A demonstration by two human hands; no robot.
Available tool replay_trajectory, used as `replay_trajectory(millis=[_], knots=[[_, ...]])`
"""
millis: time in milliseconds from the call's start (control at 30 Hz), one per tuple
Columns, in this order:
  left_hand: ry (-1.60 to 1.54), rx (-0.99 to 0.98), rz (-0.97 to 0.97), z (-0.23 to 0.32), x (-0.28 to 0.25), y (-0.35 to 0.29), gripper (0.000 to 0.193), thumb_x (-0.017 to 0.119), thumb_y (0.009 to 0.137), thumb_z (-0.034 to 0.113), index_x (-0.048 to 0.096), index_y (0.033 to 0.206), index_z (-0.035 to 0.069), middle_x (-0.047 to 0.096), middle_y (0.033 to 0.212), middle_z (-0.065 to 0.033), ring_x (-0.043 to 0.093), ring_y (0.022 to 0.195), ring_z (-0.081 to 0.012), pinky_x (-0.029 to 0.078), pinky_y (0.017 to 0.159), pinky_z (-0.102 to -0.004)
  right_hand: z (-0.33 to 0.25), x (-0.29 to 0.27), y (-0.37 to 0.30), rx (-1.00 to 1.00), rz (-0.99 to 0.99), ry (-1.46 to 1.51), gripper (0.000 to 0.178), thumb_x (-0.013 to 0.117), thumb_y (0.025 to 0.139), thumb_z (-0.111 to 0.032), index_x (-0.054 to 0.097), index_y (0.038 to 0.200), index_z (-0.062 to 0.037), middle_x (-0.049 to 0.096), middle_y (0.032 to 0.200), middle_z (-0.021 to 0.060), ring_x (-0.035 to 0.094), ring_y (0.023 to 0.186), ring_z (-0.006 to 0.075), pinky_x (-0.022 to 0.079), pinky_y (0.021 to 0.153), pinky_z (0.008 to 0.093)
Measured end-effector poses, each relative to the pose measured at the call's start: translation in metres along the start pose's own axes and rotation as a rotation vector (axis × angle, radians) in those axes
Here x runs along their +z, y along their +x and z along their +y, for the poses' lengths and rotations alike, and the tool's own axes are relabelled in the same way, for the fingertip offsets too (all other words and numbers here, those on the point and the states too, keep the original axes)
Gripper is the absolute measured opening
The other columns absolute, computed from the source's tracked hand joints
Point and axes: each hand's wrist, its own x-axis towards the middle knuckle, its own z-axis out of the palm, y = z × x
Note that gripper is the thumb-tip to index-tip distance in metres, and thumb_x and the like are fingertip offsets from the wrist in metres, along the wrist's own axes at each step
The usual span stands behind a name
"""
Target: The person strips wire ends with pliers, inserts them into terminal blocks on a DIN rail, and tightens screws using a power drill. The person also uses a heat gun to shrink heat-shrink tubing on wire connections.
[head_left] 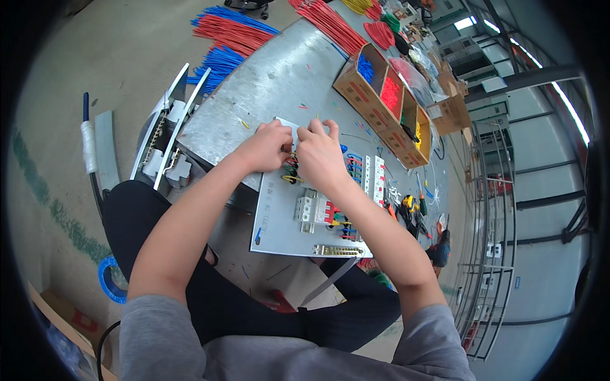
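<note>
A light grey mounting plate [274, 216] hangs partly over the near edge of the metal table. My left hand [272, 147] is closed at the plate's far end, its fingertips curled down among the wiring. Close beside it, my right hand [319, 155] is also closed, fingers bent and pointing down at the same spot. What either hand pinches is hidden behind the fingers. Just below them are short black and yellow wires [290, 176]. A white and red circuit breaker [316, 209] sits mid-plate, and a brass terminal bar [338, 250] lies along the near edge.
A cardboard box [379, 105] with compartments of blue, red and yellow pieces stands on the table [273, 82]. Hand tools [412, 209] lie to the right. Wire bundles [232, 35] are at the far left. More panels [166, 130] lean by the table's left edge.
</note>
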Motion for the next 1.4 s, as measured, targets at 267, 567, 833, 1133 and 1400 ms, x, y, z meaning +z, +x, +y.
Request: replay_trajectory(millis=[267, 567, 833, 1133, 1400], knots=[[-0.102, -0.100, 0.085, 0.007, -0.001, 0.001, 0.026, 0.079, 0.085, 0.017, 0.073, 0.107, 0.007, 0.070, 0.119, -0.0118, 0.059, 0.120, -0.0355, 0.047, 0.108, -0.0486, 0.000, -0.003, 0.044, -0.105, -0.108, -0.070, 0.009, 0.077, 0.081, -0.017, 0.086, 0.083, -0.0159, 0.080, 0.093, 0.0020, 0.067, 0.115, 0.0283, 0.035, 0.121, 0.0552], [-0.072, 0.007, -0.039, -0.008, -0.005, 0.004, 0.013, 0.081, 0.083, 0.012, 0.071, 0.091, 0.009, 0.071, 0.110, -0.0055, 0.059, 0.122, -0.0309, 0.044, 0.111, -0.0457, 0.013, 0.002, 0.016, -0.020, -0.083, -0.010, 0.005, 0.081, 0.079, -0.016, 0.085, 0.081, -0.0131, 0.077, 0.097, 0.0010, 0.064, 0.115, 0.0261, 0.041, 0.113, 0.0496], [-0.134, 0.008, 0.007, -0.008, -0.003, 0.004, 0.016, 0.080, 0.083, 0.009, 0.065, 0.084, 0.009, 0.071, 0.103, -0.0017, 0.060, 0.120, -0.0287, 0.044, 0.111, -0.0449, 0.031, 0.007, -0.010, 0.007, -0.042, 0.096, 0.008, 0.081, 0.080, -0.013, 0.086, 0.087, -0.0126, 0.073, 0.108, 0.0008, 0.058, 0.124, 0.0260, 0.040, 0.113, 0.0498], [-0.176, 0.021, 0.042, 0.000, -0.007, 0.005, 0.013, 0.082, 0.083, 0.011, 0.070, 0.087, 0.009, 0.072, 0.103, -0.0032, 0.061, 0.118, -0.0296, 0.048, 0.108, -0.0443, 0.049, -0.004, 0.002, 0.024, -0.193, 0.235, 0.011, 0.081, 0.081, -0.009, 0.086, 0.090, -0.0111, 0.069, 0.122, 0.0041, 0.054, 0.134, 0.0303, 0.038, 0.118, 0.0533], [-0.080, -0.069, -0.050, -0.003, -0.003, -0.003, 0.013, 0.077, 0.082, 0.008, 0.064, 0.081, 0.008, 0.069, 0.099, -0.0051, 0.059, 0.116, -0.0296, 0.048, 0.101, -0.0455, 0.018, -0.024, 0.058, -0.213, -0.450, 0.037, 0.021, 0.075, 0.075, -0.003, 0.083, 0.095, -0.0073, 0.076, 0.112, 0.0054, 0.060, 0.123, 0.0296, 0.043, 0.112, 0.0474]])
